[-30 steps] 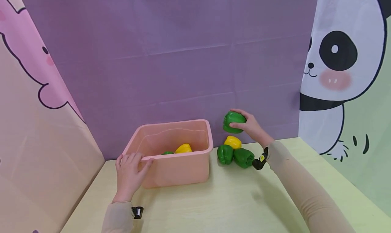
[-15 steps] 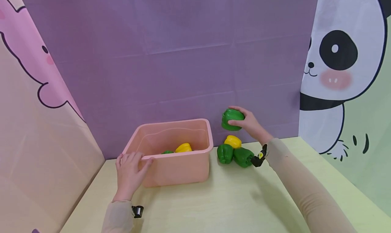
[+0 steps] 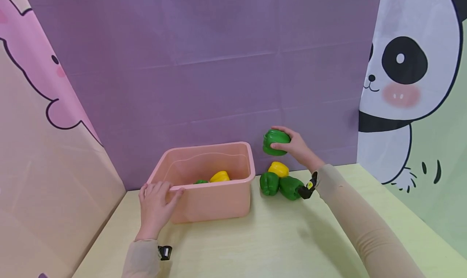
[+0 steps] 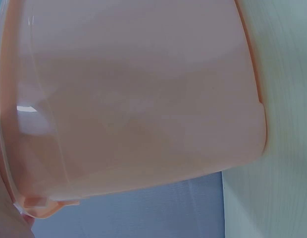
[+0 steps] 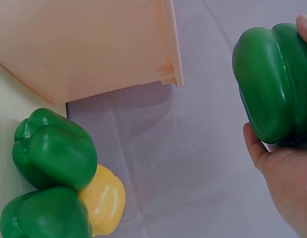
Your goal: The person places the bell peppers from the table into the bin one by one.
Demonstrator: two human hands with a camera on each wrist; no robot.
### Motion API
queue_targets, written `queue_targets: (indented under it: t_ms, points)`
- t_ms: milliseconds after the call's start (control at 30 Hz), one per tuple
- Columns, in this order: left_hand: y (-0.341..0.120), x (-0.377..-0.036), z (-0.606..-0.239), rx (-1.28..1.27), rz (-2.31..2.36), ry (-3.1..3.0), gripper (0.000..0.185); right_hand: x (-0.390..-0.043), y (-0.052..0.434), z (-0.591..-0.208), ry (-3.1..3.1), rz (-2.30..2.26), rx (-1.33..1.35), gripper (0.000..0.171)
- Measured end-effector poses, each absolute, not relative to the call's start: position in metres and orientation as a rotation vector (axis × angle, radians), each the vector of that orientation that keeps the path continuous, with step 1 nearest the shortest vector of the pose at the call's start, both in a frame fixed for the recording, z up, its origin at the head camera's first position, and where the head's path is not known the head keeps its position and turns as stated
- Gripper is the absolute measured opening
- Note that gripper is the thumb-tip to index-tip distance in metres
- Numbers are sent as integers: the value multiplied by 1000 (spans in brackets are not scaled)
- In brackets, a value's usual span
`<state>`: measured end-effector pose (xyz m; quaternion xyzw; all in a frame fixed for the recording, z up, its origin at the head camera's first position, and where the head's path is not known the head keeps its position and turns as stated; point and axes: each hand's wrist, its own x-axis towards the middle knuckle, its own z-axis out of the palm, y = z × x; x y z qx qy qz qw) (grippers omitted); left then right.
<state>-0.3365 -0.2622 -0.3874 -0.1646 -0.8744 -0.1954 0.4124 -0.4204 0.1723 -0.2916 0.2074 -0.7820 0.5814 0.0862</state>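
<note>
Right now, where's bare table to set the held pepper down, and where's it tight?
Free: the tabletop in front of the pink bin, between both forearms, and the strip right of the right sleeve. Crowded: beside the bin's right wall, where two green peppers and a yellow pepper cluster against the backdrop.

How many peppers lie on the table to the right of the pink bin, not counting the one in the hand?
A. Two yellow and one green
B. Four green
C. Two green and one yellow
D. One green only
C: beside the pink bin lie two green peppers and one yellow pepper, while the right hand holds another green pepper above them.
</note>
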Motion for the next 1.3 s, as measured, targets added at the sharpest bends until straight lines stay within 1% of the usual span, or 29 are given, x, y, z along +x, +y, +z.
queue_targets:
  t_ms: [900, 1300]
  points:
    - [-263, -338, -389, -411, -499, -2191, 34, -425, 159, -286, -2364, 1671, 643, 68]
    - [-264, -339, -389, -406, -502, -2186, 35, -427, 150, -279, -2388, 1638, 670, 71]
